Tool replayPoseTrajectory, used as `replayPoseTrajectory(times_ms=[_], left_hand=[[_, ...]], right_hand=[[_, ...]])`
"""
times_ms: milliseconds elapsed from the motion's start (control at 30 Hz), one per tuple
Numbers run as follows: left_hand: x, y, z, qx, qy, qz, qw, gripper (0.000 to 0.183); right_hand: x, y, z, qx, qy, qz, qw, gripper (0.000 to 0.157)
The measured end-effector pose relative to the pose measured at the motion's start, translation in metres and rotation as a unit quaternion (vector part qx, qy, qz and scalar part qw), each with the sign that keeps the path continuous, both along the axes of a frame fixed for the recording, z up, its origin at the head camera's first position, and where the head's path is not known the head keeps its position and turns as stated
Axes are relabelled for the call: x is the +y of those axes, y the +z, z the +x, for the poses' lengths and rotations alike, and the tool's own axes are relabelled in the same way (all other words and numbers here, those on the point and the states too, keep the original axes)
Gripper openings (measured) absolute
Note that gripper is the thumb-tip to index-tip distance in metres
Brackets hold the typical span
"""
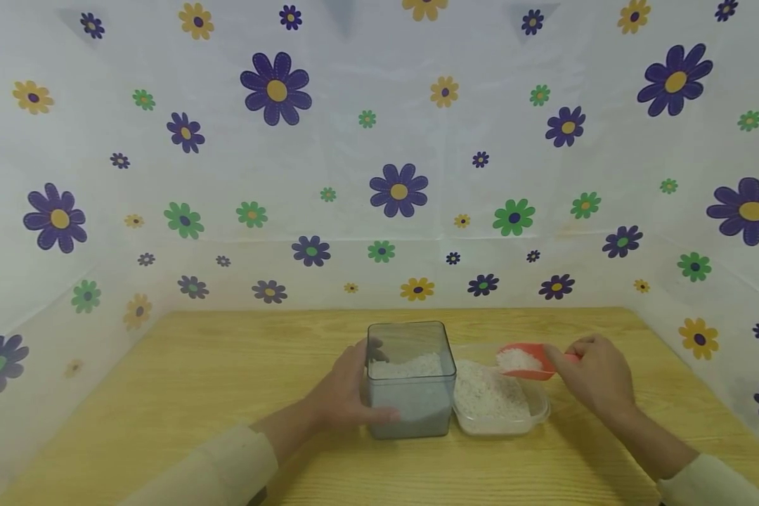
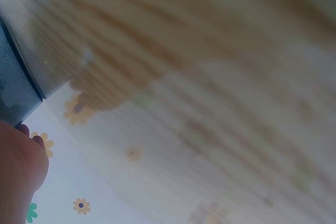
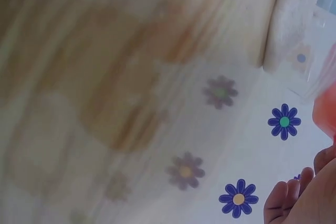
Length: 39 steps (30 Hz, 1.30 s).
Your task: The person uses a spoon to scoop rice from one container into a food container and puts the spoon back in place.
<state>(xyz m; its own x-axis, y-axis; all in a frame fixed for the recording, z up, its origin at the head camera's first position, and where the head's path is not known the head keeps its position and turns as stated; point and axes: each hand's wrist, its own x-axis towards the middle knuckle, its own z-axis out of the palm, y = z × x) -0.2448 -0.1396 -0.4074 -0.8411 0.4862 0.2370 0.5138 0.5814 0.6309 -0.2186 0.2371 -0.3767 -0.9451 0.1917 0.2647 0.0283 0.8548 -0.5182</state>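
My left hand (image 1: pixel 338 393) grips a square, smoky-grey see-through container (image 1: pixel 412 416) by its left side, thumb across the front and fingers round the back. White rice-like grains (image 1: pixel 417 365) lie inside it. With my right hand (image 1: pixel 601 376) I hold a red scoop (image 1: pixel 536 360) by its handle, loaded with the same white grains and tilted over a clear plastic tub (image 1: pixel 502 427). This tub stands right beside the grey container and bears a heap of grains (image 1: pixel 487 393). In the right wrist view, the scoop (image 3: pixel 325 111) shows at the right edge.
Both containers stand on a light wood-grain table (image 1: pixel 228 365). Behind it and at both sides hangs a white sheet (image 1: pixel 341 154) printed with purple, yellow and green flowers. Pale long sleeves (image 1: pixel 228 464) cover both forearms.
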Motion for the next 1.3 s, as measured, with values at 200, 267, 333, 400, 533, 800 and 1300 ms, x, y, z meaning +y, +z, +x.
replayPoseTrajectory(times_ms=[200,267,333,400,533,800,1300], left_hand=[[0.001,0.001,0.0,-0.009,0.006,-0.004,0.9999,0.101],[0.001,0.001,0.0,-0.009,0.007,-0.006,0.9999,0.102],[0.001,0.001,-0.001,-0.007,0.005,-0.008,0.9999,0.102],[0.001,0.001,-0.001,-0.005,0.004,-0.008,0.9999,0.101],[0.001,0.001,-0.001,-0.005,0.003,-0.007,1.0,0.1],[0.001,0.0,-0.001,-0.003,0.005,-0.009,0.9999,0.1],[0.001,0.001,0.0,-0.013,0.008,-0.007,0.9999,0.101]], right_hand=[[0.006,0.004,-0.002,0.05,0.012,0.049,0.997,0.048],[0.008,0.005,-0.003,0.069,0.016,0.068,0.995,0.047],[0.009,0.006,-0.003,0.089,0.02,0.078,0.993,0.044],[0.009,0.007,-0.004,0.114,0.022,0.086,0.99,0.04],[0.009,0.009,-0.005,0.144,0.024,0.097,0.985,0.036],[0.014,0.014,-0.002,0.118,0.006,0.1,0.988,0.037],[0.022,0.016,0.005,0.194,0.036,0.161,0.967,0.036]])
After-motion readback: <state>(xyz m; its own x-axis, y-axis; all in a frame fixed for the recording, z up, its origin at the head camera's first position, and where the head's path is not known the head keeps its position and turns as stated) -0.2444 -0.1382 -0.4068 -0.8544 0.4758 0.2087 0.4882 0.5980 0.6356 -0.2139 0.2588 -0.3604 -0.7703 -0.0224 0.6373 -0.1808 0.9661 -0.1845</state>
